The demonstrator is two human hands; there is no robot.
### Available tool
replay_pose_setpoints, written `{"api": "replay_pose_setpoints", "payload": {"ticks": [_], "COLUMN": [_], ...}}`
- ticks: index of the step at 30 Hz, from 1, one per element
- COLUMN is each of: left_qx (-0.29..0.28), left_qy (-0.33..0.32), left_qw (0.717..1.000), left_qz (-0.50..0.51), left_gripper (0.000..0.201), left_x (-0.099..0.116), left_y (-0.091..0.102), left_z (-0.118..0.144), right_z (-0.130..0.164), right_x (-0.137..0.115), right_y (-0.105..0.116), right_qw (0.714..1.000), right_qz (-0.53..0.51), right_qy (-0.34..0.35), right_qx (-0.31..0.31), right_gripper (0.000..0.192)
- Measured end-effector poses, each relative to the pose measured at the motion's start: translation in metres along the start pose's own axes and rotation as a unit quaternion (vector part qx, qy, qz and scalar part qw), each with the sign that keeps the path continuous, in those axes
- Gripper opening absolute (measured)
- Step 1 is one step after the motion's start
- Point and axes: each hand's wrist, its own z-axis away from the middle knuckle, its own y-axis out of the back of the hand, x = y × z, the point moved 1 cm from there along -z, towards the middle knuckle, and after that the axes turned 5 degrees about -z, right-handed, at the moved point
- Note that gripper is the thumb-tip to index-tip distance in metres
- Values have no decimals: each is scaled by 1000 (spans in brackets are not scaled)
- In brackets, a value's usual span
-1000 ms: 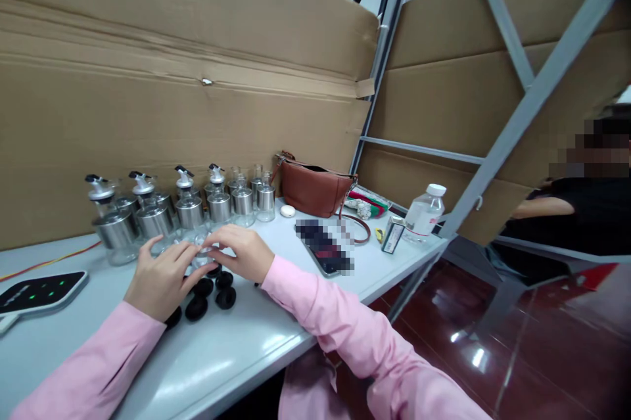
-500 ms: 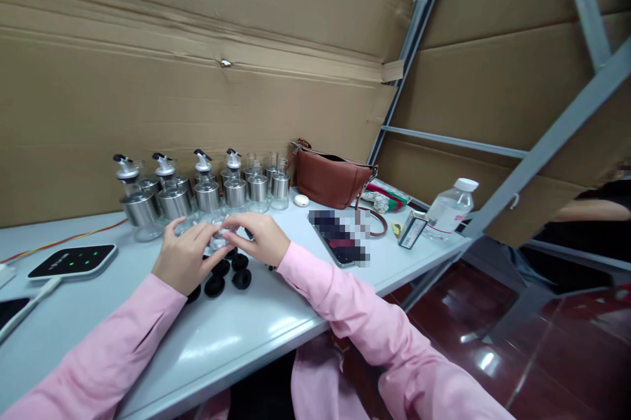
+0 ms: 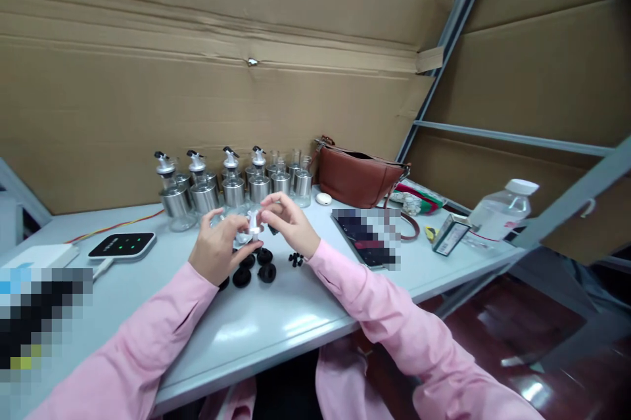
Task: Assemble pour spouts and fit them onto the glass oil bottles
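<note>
Spout piece [image 3: 254, 223] mostly hidden by fingers; small black bits [image 3: 296, 259] indistinct.

Makeshift workshop, cardboard walls [image 3: 197, 98]; metal racking [image 3: 444, 45]

Both hands meet over the white table [image 3: 276, 334]: left hand [image 3: 217, 252] and right hand [image 3: 290, 223] pinch a small white pourer spout [image 3: 254, 224] between fingertips, just above black rubber stoppers [image 3: 256, 269]. Row of steel-banded glass bottles [image 3: 231, 183] behind, against cardboard. Brown bag [image 3: 357, 177], water bottle [image 3: 497, 213] to the right.
</note>
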Motion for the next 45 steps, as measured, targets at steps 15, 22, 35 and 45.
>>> {"api": "replay_pose_setpoints", "payload": {"ticks": [15, 22, 35, 45], "left_qx": [14, 23, 17, 22], "left_qy": [-88, -112, -112, -108], "left_qw": [995, 993, 993, 994], "left_qz": [-39, -34, -29, -26], "left_gripper": [21, 24, 24, 25], "left_x": [-3, 1, 2, 3], "left_y": [8, 6, 7, 8], "left_z": [-9, -9, -10, -10], "right_z": [-15, -8, -2, -1], "right_x": [5, 3, 0, 1], "right_y": [64, 64, 68, 70], "right_qw": [862, 853, 744, 755], "right_qz": [451, 325, 478, 455], "right_qy": [-156, -267, -347, -351], "right_qx": [-170, -309, -312, -316], "right_gripper": [12, 17, 36, 35]}}
